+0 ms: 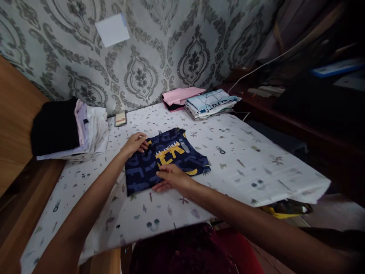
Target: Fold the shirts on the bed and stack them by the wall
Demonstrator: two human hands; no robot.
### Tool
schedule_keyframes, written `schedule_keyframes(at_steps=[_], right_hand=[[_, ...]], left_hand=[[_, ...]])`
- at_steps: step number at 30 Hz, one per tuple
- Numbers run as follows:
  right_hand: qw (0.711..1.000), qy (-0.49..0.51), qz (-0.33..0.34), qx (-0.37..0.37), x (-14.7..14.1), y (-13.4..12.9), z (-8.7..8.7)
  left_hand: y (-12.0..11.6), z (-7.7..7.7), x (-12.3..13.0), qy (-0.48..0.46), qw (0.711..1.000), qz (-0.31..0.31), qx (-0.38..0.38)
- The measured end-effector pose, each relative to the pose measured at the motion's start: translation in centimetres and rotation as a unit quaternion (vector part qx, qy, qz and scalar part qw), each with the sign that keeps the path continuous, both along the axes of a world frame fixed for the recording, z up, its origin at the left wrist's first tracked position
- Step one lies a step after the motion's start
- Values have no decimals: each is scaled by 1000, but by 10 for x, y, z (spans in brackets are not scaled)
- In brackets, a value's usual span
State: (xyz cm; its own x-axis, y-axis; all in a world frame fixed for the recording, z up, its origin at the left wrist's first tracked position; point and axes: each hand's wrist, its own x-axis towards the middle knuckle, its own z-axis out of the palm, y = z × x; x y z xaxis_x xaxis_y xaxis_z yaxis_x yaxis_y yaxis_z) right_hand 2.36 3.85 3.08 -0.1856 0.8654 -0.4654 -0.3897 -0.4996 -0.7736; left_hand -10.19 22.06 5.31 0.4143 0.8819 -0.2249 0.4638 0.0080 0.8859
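Observation:
A dark blue garment [168,152] with yellow and white lettering lies partly folded on the white patterned cloth that covers the table. At its upper left edge is my left hand [136,144], with the fingers bent over the fabric and the fingertips partly hidden; whether they pinch it is unclear. My right hand [172,177] rests at the garment's near edge, thumb on top of the fabric and the other fingers low along the edge, somewhat apart.
Piled clothes, black on top [57,125], stand at the left. At the back are folded pink cloth [182,96] and a light printed stack [211,102]. A small card [120,118] lies near the wall. The tablecloth [251,163] reaches an edge at right.

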Motion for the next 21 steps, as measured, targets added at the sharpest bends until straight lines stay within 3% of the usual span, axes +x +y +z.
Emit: schedule_keyframes(at_steps=[2, 5, 8, 11, 17, 21], right_hand=[[1000, -3, -7, -3, 0, 0, -1], [1000, 3, -27, -5, 0, -1, -3], [999, 14, -37, 5, 0, -1, -5], [1000, 13, -23, 17, -1, 0, -5], [999, -40, -17, 6, 3, -4, 0], [994, -103, -16, 30, 17, -9, 3]], left_hand=[[0, -6, -5, -30, 998, -11, 55], [-3, -18, -13, -9, 980, -77, 181], [-9, -30, -19, 83, 933, -153, 315], [-13, -39, -23, 155, 887, -172, 398], [-17, -45, -32, 200, 875, -131, 421], [-39, -38, -46, 169, 883, -150, 411]])
